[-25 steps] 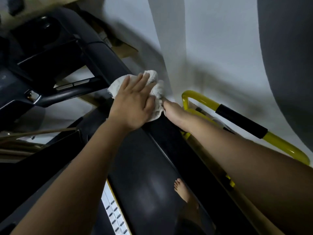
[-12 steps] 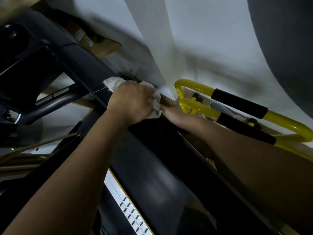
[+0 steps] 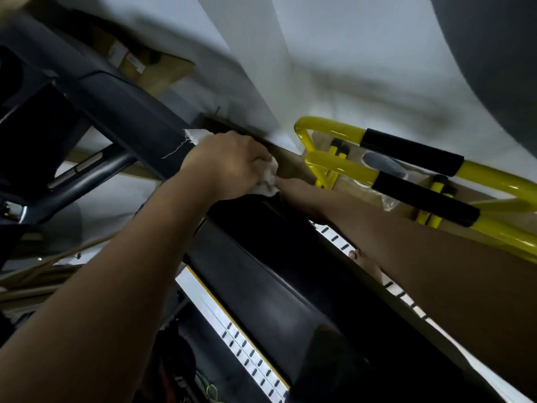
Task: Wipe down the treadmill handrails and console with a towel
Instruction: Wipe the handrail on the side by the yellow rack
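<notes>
Gripping the white towel [image 3: 266,178], the left hand [image 3: 229,164] had its fingers curled round the bunched cloth and pressed it against the dark treadmill frame [image 3: 139,123], at the spot where the slanted upright met the front of the deck. One corner of the towel stuck out past the knuckles on the upright's side, with a loose thread trailing from it across the dark surface. More of the cloth bulged out on the far side of that hand.

The right hand [image 3: 293,184] reached in just beside the towel, its fingertips hidden behind the cloth and the frame, so whether those fingers were clenched, released or holding something could not be told. Its forearm ran back across the treadmill's side rail.

Up and away from the towel, along the upright, sat the dark console [image 3: 37,91], with a curved handrail [image 3: 87,175] branching below it. The black running belt [image 3: 261,292] stretched back from the towel toward the wearer, edged by pale side rails [image 3: 241,344] with rows of small slots. A bare foot [image 3: 367,264] showed on the rail below the right forearm.

Beyond the right hand, near the towel, lay a yellow tubular frame [image 3: 328,126] with black foam grips, resting on brown cardboard against the white wall [image 3: 348,53].
</notes>
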The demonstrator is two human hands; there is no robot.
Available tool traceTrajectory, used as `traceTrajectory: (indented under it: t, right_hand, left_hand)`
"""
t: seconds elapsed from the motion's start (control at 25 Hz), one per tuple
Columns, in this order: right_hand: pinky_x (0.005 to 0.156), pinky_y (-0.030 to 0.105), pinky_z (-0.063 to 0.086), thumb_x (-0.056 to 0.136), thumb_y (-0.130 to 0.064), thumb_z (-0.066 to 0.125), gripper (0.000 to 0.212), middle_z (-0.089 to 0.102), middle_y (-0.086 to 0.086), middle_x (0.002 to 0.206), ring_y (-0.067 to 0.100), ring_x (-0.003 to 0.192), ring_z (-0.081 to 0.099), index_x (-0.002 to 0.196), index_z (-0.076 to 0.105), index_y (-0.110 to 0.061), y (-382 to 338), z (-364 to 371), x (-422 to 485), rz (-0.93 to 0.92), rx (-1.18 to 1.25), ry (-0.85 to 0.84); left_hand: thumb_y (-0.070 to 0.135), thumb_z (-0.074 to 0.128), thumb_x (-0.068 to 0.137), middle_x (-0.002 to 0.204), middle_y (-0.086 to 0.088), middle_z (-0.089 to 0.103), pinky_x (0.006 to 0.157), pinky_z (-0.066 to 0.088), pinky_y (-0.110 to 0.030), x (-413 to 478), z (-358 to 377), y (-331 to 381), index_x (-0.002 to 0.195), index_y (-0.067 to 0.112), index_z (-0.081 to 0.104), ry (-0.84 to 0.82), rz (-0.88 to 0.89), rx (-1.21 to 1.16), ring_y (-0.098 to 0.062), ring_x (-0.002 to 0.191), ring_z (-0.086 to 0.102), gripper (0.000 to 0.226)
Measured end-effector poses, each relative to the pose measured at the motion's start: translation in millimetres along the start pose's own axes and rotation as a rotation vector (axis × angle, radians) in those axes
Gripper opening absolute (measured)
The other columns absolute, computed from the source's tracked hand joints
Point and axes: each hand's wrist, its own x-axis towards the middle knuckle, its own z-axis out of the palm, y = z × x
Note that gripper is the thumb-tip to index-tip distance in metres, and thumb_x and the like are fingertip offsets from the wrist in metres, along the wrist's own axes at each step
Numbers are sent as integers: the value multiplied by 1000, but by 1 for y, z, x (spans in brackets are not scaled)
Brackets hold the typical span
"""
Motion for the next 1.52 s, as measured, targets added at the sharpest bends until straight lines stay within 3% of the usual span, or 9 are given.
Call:
traceTrajectory:
  t: [0.28,0.44,0.52,0.64,0.76,0.96,1.2,1.36,1.52]
  right_hand:
    - [102,26,34,103,-51,19,37,49,-12,123,7,117,45,134,36,-42,1,-5,-13,190,78,-39]
    - [68,7,36,106,-24,25,18,42,-12,81,5,78,43,104,41,-28,-16,-4,15,66,127,60]
    - [60,1,34,105,-14,26,22,48,-12,86,2,79,45,114,43,-26,-23,-3,11,54,265,31]
    - [98,15,36,106,-30,31,34,54,-8,131,3,117,47,138,41,-30,-20,4,-16,55,351,59]
    - [114,34,29,104,-41,32,43,49,-3,144,12,133,43,145,37,-29,-16,6,-32,47,295,14]
    - [90,19,44,102,-25,38,30,63,6,109,14,99,59,124,57,-17,-44,-5,3,33,125,64]
    - [89,27,53,104,-29,37,41,61,-12,111,3,94,60,143,31,-41,-57,18,-30,49,134,69]
    - [58,12,47,104,-15,33,37,58,-1,94,0,69,54,139,42,-25,-71,7,15,41,10,150]
    - [102,31,47,103,-27,35,42,57,-3,131,10,113,58,145,39,-29,-72,10,34,-11,39,113]
  left_hand:
    - [42,20,86,117,-5,70,91,43,-41,-29,7,5,112,19,71,56,248,50,-25,111,61,62]
    - [47,2,78,141,0,50,102,31,-46,-16,7,10,121,21,58,-91,69,389,-27,135,37,75]
    - [46,0,78,142,-6,51,112,21,-54,-32,7,15,119,13,59,-32,24,255,-30,142,32,79]
    - [36,20,89,123,-14,64,104,35,-56,-78,17,24,107,7,64,208,114,53,-38,124,53,56]
    - [34,29,95,144,-13,52,111,29,-58,-93,29,17,130,11,61,250,123,49,-36,137,42,52]
    - [33,18,95,139,-24,53,110,26,-60,-55,32,7,125,-4,62,290,-70,54,-45,136,42,64]
    - [22,47,100,162,-22,7,123,-2,-48,-124,93,55,152,-3,23,637,-166,-365,-41,150,-5,63]
    - [18,51,89,145,-35,39,118,5,-62,-93,72,46,137,-17,41,730,-191,-438,-57,141,16,60]
    - [20,49,90,158,-33,9,120,0,-57,-81,65,39,149,-5,29,697,-482,-752,-53,146,-5,67]
